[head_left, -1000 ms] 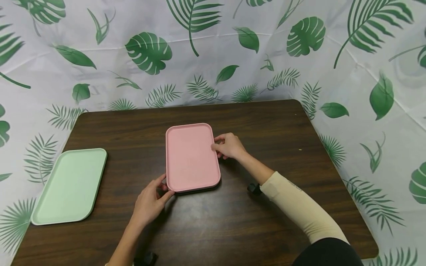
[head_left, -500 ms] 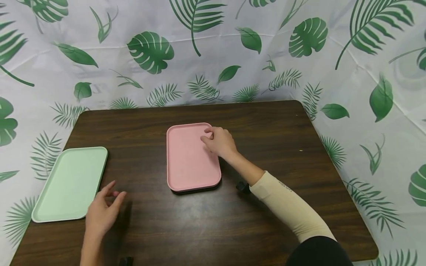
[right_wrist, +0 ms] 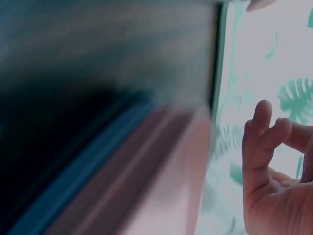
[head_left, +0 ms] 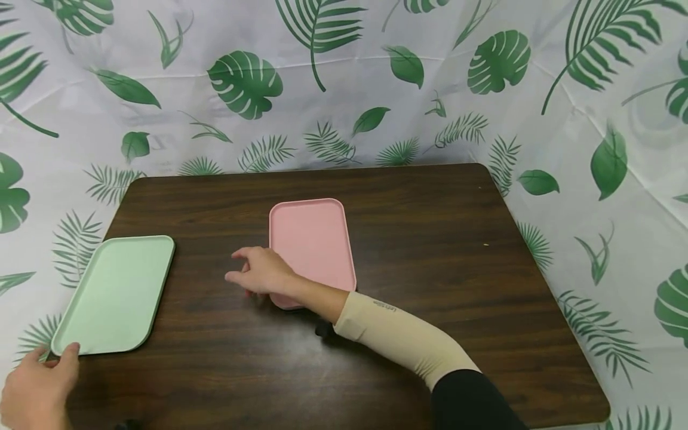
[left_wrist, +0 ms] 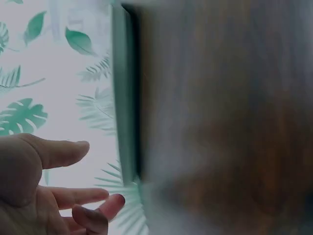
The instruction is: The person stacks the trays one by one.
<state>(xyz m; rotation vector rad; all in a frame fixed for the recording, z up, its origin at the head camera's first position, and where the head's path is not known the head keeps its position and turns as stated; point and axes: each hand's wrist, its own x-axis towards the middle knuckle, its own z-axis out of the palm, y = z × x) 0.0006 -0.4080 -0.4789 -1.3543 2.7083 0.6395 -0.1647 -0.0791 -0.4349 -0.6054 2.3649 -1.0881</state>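
A light green tray (head_left: 118,286) lies on the left of the table. My left hand (head_left: 40,382) is at its near left corner, with the thumb over the rim in the head view. In the left wrist view a gap shows between the parted thumb and fingers and the tray's edge. A pink tray (head_left: 314,239) lies mid-table. Across its lower left passes my right hand (head_left: 260,272), fingers loosely bent, holding nothing and pointing left. In the right wrist view a blue edge (right_wrist: 88,161) shows directly beneath the pink rim.
The dark wood table (head_left: 430,239) extends to the right and front of the trays. A leaf-printed cloth (head_left: 344,77) hangs behind and along both sides. A small yellow speck (head_left: 486,244) lies on the right of the table.
My left hand let go of the pink tray and moved left to the green tray's corner. My right hand left the pink tray's right edge and swept left across it. Both trays stayed put.
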